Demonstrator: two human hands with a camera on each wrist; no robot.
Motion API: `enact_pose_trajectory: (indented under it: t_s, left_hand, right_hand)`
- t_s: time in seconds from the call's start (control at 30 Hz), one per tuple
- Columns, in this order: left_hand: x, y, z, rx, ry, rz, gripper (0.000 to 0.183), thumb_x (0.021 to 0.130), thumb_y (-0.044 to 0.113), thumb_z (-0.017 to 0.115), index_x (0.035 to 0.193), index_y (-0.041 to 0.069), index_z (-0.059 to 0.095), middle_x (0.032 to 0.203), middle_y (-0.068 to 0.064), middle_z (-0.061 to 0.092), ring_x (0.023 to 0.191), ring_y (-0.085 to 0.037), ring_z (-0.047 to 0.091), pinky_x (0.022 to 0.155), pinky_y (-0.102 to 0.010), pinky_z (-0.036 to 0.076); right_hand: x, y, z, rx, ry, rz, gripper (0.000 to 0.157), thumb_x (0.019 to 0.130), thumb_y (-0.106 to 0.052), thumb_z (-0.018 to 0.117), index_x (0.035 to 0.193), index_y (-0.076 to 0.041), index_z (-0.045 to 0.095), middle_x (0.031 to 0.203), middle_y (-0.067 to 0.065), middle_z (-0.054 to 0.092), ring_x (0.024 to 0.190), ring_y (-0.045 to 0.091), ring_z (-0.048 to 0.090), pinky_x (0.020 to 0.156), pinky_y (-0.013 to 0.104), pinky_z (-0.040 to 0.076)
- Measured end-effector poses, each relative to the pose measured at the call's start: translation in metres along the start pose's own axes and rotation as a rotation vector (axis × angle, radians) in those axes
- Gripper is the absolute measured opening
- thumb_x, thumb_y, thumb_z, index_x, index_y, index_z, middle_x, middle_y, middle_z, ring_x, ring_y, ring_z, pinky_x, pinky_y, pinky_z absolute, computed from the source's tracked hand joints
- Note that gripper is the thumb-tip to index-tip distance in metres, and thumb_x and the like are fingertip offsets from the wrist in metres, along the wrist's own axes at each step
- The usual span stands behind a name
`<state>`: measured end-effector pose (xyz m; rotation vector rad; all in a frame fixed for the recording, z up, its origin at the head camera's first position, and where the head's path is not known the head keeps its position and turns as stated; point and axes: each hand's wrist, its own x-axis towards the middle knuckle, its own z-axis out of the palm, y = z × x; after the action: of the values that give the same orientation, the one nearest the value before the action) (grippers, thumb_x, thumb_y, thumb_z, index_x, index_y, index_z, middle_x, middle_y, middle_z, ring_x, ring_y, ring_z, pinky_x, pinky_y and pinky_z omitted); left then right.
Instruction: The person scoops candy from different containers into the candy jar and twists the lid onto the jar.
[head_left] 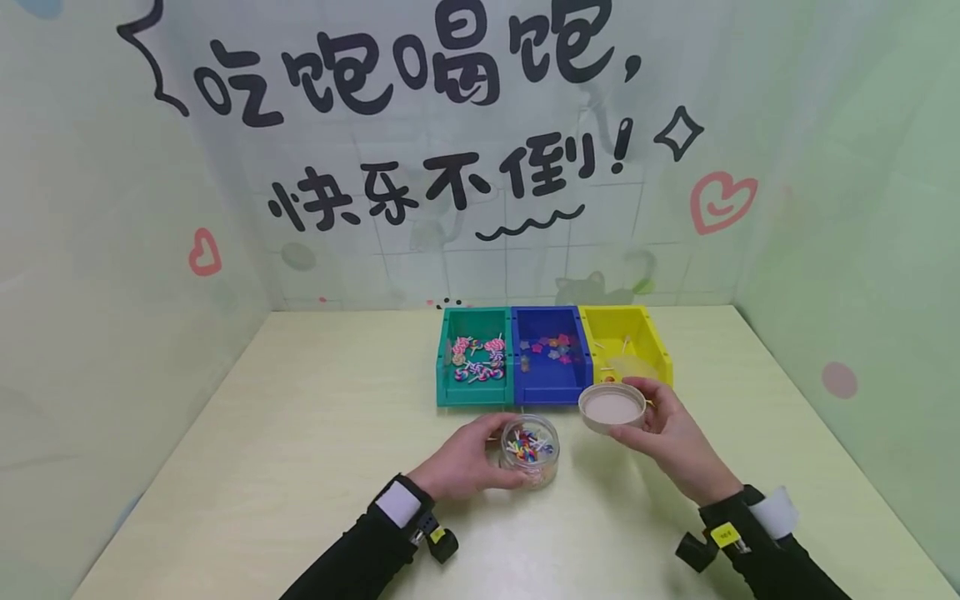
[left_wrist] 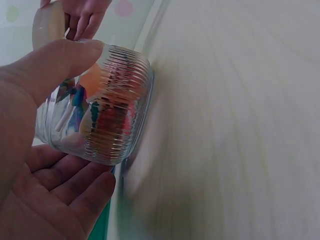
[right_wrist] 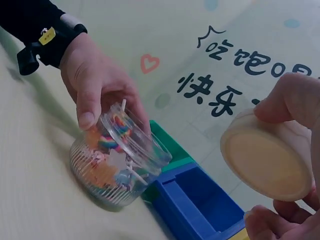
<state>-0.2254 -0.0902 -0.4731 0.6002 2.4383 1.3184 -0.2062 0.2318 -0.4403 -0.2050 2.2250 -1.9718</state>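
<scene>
My left hand holds a clear glass jar by its sides, thumb on the near side and fingers round the far side. The jar has ribbed walls and an uncovered mouth, and its base is right at the tabletop. Inside it, small colourful lollipop-shaped pieces lie with orange and pale star-like pieces. To the right of the jar, my right hand pinches a round pale lid by its rim, raised above the table, its flat inner face turned towards the head camera.
Three joined bins stand behind the hands: a green bin with several lollipop pieces, a blue bin with star-like pieces, and a yellow bin with a few small sticks. The lid overlaps the yellow bin's near edge. Printed fabric walls enclose the pale wooden table.
</scene>
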Motion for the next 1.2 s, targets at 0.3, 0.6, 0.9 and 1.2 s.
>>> enact_pose_trajectory:
  t_s: [0.3,0.6,0.9,1.2]
  left_hand:
    - [0.001,-0.002,0.001,0.002,0.002,0.011,0.082,0.086,0.026,0.096,0.156,0.008,0.056,0.145,-0.01,0.066,0.138,-0.031,0.062,0.119,-0.053,0.051]
    - [0.002,-0.004,0.001,-0.028,-0.01,0.003,0.079,0.087,0.024,0.095,0.155,0.011,0.057,0.145,-0.006,0.067,0.138,-0.029,0.062,0.121,-0.053,0.05]
    - [0.002,-0.007,0.0,-0.061,-0.029,0.032,0.08,0.089,0.02,0.093,0.159,0.018,0.054,0.149,-0.003,0.065,0.14,-0.027,0.06,0.123,-0.054,0.047]
    - [0.003,-0.007,0.001,-0.066,-0.027,0.043,0.081,0.088,0.021,0.095,0.158,0.02,0.055,0.149,-0.002,0.065,0.137,-0.025,0.061,0.121,-0.052,0.051]
  right_hand:
    - [-0.001,-0.019,0.014,0.015,-0.069,-0.209,0.072,0.099,0.004,0.074,0.16,-0.009,0.038,0.155,0.017,0.035,0.119,0.011,0.066,0.097,0.02,0.06]
    - [0.017,-0.016,0.042,-0.232,-0.118,-0.388,0.073,0.092,0.0,0.083,0.155,-0.006,0.045,0.16,0.016,0.049,0.141,0.039,0.053,0.112,0.015,0.048]
    - [0.021,-0.005,0.062,-0.411,-0.223,-0.48,0.051,0.092,-0.006,0.085,0.141,-0.019,0.073,0.168,0.013,0.051,0.153,0.041,0.047,0.116,0.029,0.049]
    - [0.021,0.006,0.068,-0.499,-0.28,-0.469,0.049,0.09,-0.007,0.088,0.136,-0.022,0.078,0.167,0.014,0.053,0.153,0.041,0.048,0.117,0.041,0.05]
